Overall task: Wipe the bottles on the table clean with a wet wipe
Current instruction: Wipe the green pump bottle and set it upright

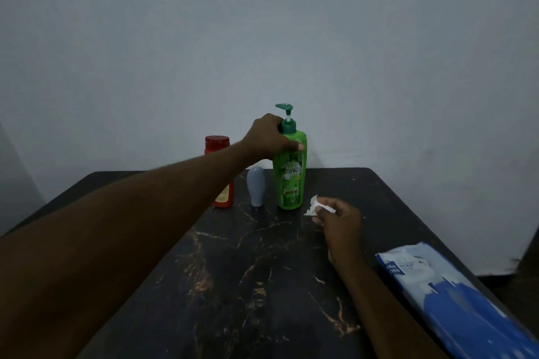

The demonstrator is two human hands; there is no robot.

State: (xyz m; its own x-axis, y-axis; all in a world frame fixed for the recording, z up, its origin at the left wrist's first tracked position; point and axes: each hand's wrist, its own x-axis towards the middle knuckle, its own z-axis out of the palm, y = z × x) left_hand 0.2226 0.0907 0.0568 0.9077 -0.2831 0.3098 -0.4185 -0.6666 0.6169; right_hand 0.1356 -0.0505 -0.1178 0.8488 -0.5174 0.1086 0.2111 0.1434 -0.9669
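Observation:
Three bottles stand in a row at the back of the dark marble table [262, 271]. A tall green pump bottle [290, 181] is on the right, and my left hand [269, 137] grips its shoulder just below the pump. A small grey bottle [256, 190] stands upside down on its cap in the middle. A red-orange bottle with a red cap [217, 144] is on the left, partly hidden by my left forearm. My right hand [339, 220] holds a crumpled white wet wipe [316, 204] just right of the green bottle's base, apart from it.
A blue and white pack of wet wipes [455, 297] lies along the table's right edge, near me. A plain pale wall rises right behind the bottles. The table's far edge lies just behind the bottles.

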